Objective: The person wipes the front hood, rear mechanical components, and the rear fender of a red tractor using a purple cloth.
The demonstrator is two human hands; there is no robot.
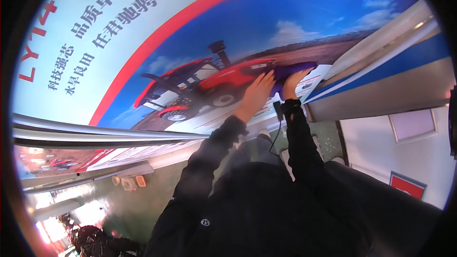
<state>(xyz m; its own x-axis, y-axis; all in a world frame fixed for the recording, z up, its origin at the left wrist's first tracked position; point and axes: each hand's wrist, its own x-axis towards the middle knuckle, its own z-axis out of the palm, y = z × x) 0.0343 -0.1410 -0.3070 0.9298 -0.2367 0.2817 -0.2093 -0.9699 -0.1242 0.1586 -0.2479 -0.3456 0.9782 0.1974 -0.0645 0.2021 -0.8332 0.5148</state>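
Note:
A purple cloth [282, 73] is pressed against a large printed poster board [266, 24] that shows a red tractor [216, 81] under a blue sky. My right hand [293, 84] grips this cloth near the board's right edge, its fingers partly lost in the folds. Just beside it, my left hand [257, 96] lies flat with fingers stretched out, its fingertips on the board at the cloth's left edge. Around my right wrist sits a black band [289, 106] with a thin cable hanging from it.
A metal frame edge [109, 134] runs below the board; a pale frame post [381, 43] borders its right. Beneath lie a green floor [157, 200] and a small orange-and-beige item [129, 182]. A red framed sign [407, 186] hangs on the white wall at right.

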